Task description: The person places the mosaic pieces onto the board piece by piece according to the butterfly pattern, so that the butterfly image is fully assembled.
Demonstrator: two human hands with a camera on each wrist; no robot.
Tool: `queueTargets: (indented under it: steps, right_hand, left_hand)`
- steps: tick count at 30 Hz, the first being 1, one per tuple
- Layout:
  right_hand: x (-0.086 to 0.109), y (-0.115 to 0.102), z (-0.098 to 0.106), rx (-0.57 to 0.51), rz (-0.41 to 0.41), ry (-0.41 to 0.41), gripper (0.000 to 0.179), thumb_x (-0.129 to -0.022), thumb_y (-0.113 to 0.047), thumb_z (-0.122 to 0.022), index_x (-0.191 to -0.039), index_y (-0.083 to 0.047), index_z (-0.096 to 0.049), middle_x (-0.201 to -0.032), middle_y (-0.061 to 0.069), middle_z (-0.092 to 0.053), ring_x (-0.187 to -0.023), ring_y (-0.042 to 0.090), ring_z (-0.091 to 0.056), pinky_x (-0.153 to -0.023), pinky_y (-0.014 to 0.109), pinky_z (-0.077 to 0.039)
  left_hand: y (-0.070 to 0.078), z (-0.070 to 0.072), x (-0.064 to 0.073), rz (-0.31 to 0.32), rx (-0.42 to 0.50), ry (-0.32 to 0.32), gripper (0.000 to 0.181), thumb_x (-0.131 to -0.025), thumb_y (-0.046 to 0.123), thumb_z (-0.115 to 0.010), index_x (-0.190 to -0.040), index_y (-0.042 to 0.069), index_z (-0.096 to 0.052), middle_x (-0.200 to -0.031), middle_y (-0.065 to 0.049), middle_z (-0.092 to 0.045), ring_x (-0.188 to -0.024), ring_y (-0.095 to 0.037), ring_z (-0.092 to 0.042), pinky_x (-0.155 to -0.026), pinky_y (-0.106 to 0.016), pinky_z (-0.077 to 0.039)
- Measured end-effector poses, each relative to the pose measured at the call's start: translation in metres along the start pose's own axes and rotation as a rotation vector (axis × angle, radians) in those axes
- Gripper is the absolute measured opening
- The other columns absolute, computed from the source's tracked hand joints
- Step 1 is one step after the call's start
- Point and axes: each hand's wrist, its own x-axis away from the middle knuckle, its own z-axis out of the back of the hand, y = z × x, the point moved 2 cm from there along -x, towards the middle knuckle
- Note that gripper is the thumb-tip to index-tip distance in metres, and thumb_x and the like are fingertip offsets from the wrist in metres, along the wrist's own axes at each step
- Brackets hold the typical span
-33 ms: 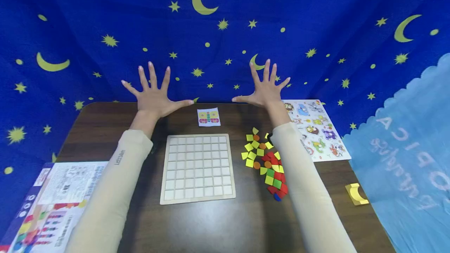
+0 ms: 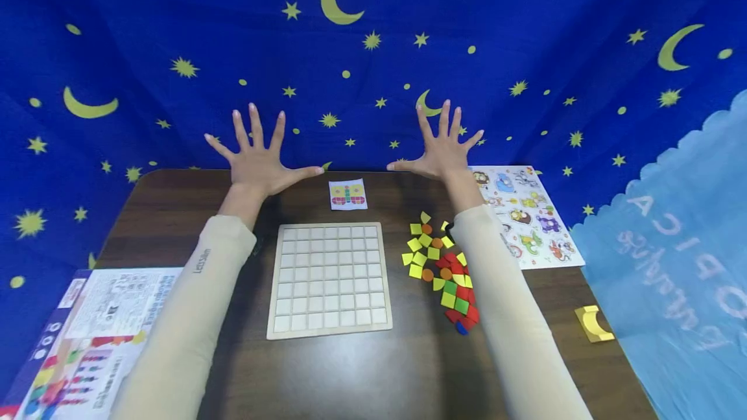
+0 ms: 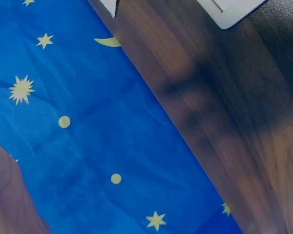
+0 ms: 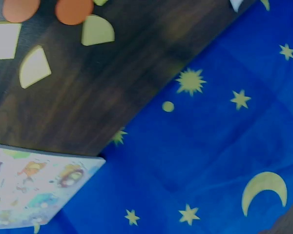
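Note:
Both hands are held up over the far edge of the table, fingers spread wide and holding nothing. The left hand is left of a small card with a butterfly pattern. On the card's other side, the right hand is nearest to a white board with animal pictures. Between the forearms lies a wooden grid board with pale square cells. Small coloured pieces, yellow, orange, red, green and blue, are scattered right of it, partly hidden by the right sleeve. In the left wrist view only a strip of the hand shows.
A printed sheet or box lies at the left of the table. At the right edge sits a yellow block with a curved cut-out. A blue cloth with moons and stars hangs behind the table; a light-blue lettered sheet borders the right.

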Motion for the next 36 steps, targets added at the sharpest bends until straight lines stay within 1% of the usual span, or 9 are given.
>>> queueTargets:
  steps: [8,13,17,20,23,25,26,30,36]
  right_hand:
    - [0.002,0.009,-0.019,-0.014,-0.016,-0.045,0.128,-0.062,-0.092,-0.057,-0.155,-0.042,0.016,-0.162,0.013,0.026,-0.147,0.041,0.024,-0.101,0.081,0.009]
    - [0.006,0.019,-0.025,-0.056,-0.018,-0.041,0.129,-0.062,-0.093,-0.056,-0.155,-0.041,0.016,-0.162,0.013,0.025,-0.148,0.04,0.024,-0.101,0.081,0.009]
    - [0.013,0.024,-0.026,-0.123,0.006,-0.006,0.129,-0.061,-0.092,-0.059,-0.156,-0.04,0.012,-0.163,0.013,0.022,-0.15,0.039,0.02,-0.103,0.08,0.007]
    - [0.023,0.025,-0.028,-0.164,0.043,0.04,0.129,-0.061,-0.09,-0.062,-0.158,-0.039,0.007,-0.165,0.015,0.011,-0.152,0.039,0.007,-0.108,0.076,-0.002]
    - [0.035,0.026,-0.032,-0.188,0.088,0.1,0.127,-0.062,-0.085,-0.069,-0.16,-0.034,-0.005,-0.162,0.019,-0.013,-0.148,0.04,-0.017,-0.111,0.067,-0.021]
    - [0.045,0.027,-0.035,-0.196,0.114,0.126,0.124,-0.063,-0.079,-0.074,-0.16,-0.031,-0.014,-0.154,0.02,-0.029,-0.137,0.039,-0.032,-0.104,0.059,-0.033]
    - [0.05,0.029,-0.037,-0.199,0.129,0.135,0.122,-0.064,-0.076,-0.076,-0.16,-0.029,-0.017,-0.148,0.02,-0.034,-0.13,0.038,-0.037,-0.099,0.056,-0.037]
    - [0.068,0.038,-0.047,-0.213,0.174,0.138,0.115,-0.065,-0.065,-0.082,-0.157,-0.023,-0.028,-0.133,0.019,-0.043,-0.108,0.034,-0.044,-0.083,0.046,-0.039]
    - [0.089,0.051,-0.059,-0.204,0.194,0.105,0.107,-0.066,-0.061,-0.084,-0.153,-0.018,-0.038,-0.126,0.018,-0.046,-0.091,0.029,-0.045,-0.064,0.037,-0.036]
  left_hand:
    - [-0.001,-0.01,-0.001,0.009,0.005,-0.023,0.124,-0.062,0.103,-0.024,-0.151,0.034,0.028,-0.152,-0.011,0.043,-0.135,-0.04,0.044,-0.098,-0.08,0.017]
    - [-0.004,-0.013,0.001,-0.009,0.05,-0.017,0.125,-0.063,0.102,-0.029,-0.151,0.034,0.028,-0.154,-0.012,0.04,-0.137,-0.041,0.041,-0.096,-0.079,0.02]
    - [-0.01,-0.011,0.007,-0.05,0.139,0.015,0.127,-0.064,0.098,-0.042,-0.152,0.037,0.026,-0.162,-0.018,0.024,-0.146,-0.047,0.023,-0.099,-0.079,0.017]
    - [-0.015,-0.007,0.014,-0.087,0.184,0.027,0.129,-0.064,0.096,-0.049,-0.152,0.038,0.025,-0.162,-0.027,-0.005,-0.147,-0.052,-0.008,-0.105,-0.079,0.003]
    - [-0.02,-0.003,0.025,-0.117,0.201,0.029,0.129,-0.064,0.095,-0.051,-0.153,0.038,0.024,-0.15,-0.03,-0.027,-0.13,-0.048,-0.038,-0.105,-0.072,-0.025]
    - [-0.024,-0.003,0.032,-0.135,0.207,0.033,0.129,-0.065,0.093,-0.053,-0.154,0.037,0.021,-0.141,-0.028,-0.035,-0.111,-0.042,-0.048,-0.092,-0.062,-0.04]
    - [-0.026,-0.003,0.037,-0.143,0.21,0.036,0.129,-0.065,0.093,-0.054,-0.154,0.037,0.02,-0.136,-0.027,-0.037,-0.102,-0.038,-0.05,-0.083,-0.056,-0.044]
    - [-0.031,-0.006,0.054,-0.169,0.223,0.042,0.128,-0.066,0.089,-0.06,-0.156,0.037,0.015,-0.12,-0.021,-0.042,-0.078,-0.028,-0.045,-0.06,-0.038,-0.036]
    - [-0.034,-0.015,0.078,-0.192,0.242,0.025,0.127,-0.066,0.084,-0.066,-0.157,0.039,0.011,-0.116,-0.018,-0.044,-0.066,-0.024,-0.041,-0.053,-0.033,-0.031]
